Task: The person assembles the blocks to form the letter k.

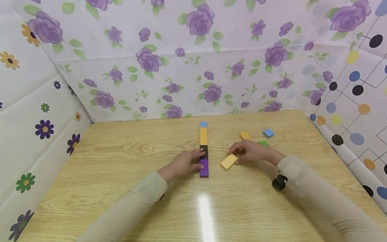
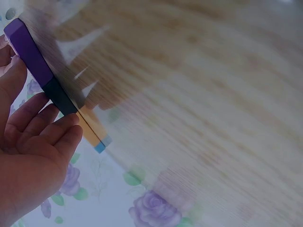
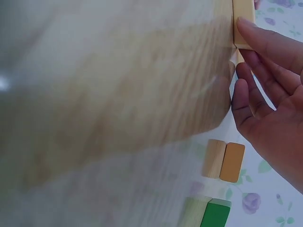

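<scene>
A straight row of flat blocks runs away from me on the table: a purple block (image 1: 204, 169) nearest, then a black block (image 1: 205, 155), an orange block (image 1: 204, 136) and a small blue block (image 1: 203, 124) at the far end. My left hand (image 1: 182, 163) lies at the row's left side, fingers touching the black block and the thumb at the purple one. Right of the row, my right hand (image 1: 249, 151) pinches a pale yellow block (image 1: 228, 162) between thumb and fingers. The right wrist view shows the thumb against this pale yellow block (image 3: 244, 30).
Beyond the right hand lie an orange block (image 1: 245, 135), a green block (image 1: 264, 144), partly hidden by the hand, and a blue block (image 1: 268, 133). A flowered cloth (image 1: 178, 77) stands behind the wooden table (image 1: 127, 148), with patterned cloths at both sides.
</scene>
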### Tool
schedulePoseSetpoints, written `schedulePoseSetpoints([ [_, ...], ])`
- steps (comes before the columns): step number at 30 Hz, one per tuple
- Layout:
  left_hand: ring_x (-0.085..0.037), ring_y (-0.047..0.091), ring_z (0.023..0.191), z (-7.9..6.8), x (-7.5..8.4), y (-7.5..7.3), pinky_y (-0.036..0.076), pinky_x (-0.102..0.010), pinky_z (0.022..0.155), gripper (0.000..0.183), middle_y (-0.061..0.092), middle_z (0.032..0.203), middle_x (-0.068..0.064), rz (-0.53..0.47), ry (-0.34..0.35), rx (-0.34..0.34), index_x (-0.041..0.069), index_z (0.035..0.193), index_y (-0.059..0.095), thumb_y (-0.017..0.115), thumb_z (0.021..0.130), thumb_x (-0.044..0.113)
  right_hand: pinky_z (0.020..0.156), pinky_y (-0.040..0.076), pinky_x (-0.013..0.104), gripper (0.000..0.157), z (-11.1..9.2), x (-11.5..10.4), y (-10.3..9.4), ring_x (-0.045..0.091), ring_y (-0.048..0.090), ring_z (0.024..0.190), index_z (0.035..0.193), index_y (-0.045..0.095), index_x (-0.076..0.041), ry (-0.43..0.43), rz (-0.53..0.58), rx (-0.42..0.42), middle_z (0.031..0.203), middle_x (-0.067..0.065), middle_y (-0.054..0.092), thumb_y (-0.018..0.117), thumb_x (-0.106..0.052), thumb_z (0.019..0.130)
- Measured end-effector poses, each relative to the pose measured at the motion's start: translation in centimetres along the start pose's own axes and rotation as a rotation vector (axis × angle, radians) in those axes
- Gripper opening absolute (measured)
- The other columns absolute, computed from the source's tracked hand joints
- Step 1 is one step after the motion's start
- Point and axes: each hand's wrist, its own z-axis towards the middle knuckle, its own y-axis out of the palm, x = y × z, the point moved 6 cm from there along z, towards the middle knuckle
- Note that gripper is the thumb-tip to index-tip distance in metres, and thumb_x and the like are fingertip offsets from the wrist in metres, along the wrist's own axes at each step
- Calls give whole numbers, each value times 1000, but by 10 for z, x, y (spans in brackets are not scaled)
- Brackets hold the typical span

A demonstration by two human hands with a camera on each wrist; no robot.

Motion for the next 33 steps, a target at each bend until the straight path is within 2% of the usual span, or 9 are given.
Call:
schedulePoseSetpoints([
  [5,-32,39,135,0,-1,1,31,-42,113,58,44,146,-10,4,-8,-7,2,139,49,67,91,30,88,50,41,34,-1,7,-2,26,57,105,115,69,-12,37,-34,56,119,7,64,77,-11,82],
  [11,-32,38,136,-1,-1,1,30,-42,113,59,43,147,-9,-8,-19,-11,3,139,49,67,90,30,86,48,35,34,-3,12,-4,19,55,95,115,69,-19,125,-53,130,110,0,64,78,-20,82],
  [16,-32,38,136,-1,0,1,30,-43,113,58,43,147,-9,-7,-15,-8,3,139,49,67,91,30,78,48,31,38,-3,10,-4,18,52,84,117,68,-13,163,-49,190,94,2,61,79,-21,81],
  [19,-32,38,136,-1,0,1,31,-43,113,58,43,147,-10,-7,-10,-6,3,139,49,67,91,30,74,48,28,40,-3,8,-3,18,52,81,117,68,-11,192,-28,228,91,4,60,80,-20,80],
  [28,-33,39,135,-1,1,0,31,-43,113,58,42,147,-12,-12,1,-2,2,139,49,67,91,29,64,46,28,42,2,8,4,19,53,79,114,69,-8,292,5,315,94,5,63,82,-21,77],
  [33,-32,39,135,0,0,0,31,-42,113,58,42,147,-12,-18,-5,-3,2,139,49,67,91,29,69,50,30,42,4,4,9,19,57,83,113,70,-5,330,3,362,97,7,65,83,-20,76],
])
